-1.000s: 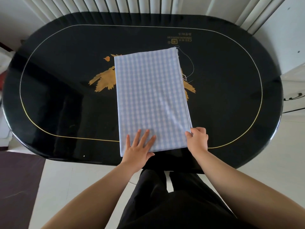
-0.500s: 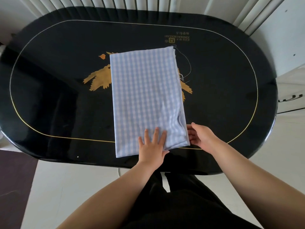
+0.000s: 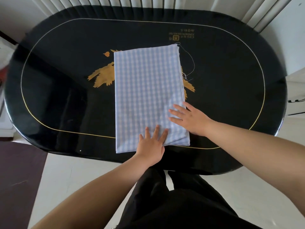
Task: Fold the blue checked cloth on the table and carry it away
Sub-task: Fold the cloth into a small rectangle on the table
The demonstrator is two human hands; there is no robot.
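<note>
The blue checked cloth (image 3: 148, 93) lies folded into a long rectangle in the middle of the black oval table (image 3: 57, 90), its layered edges along the right side. My left hand (image 3: 152, 143) rests flat on the cloth's near edge, fingers spread. My right hand (image 3: 189, 119) lies flat over the cloth's near right part, fingers pointing left and apart. Neither hand grips the fabric. Loose threads trail from the cloth's far right corner.
The table has a gold line around its rim and a gold leaf pattern (image 3: 103, 77) partly under the cloth. A white radiator (image 3: 148, 2) stands behind the table. A dark rug (image 3: 16, 179) lies on the floor at the left.
My right hand has left the cloth's near right corner and moved onto the cloth, now lying flat. My left hand slid right along the near edge.
</note>
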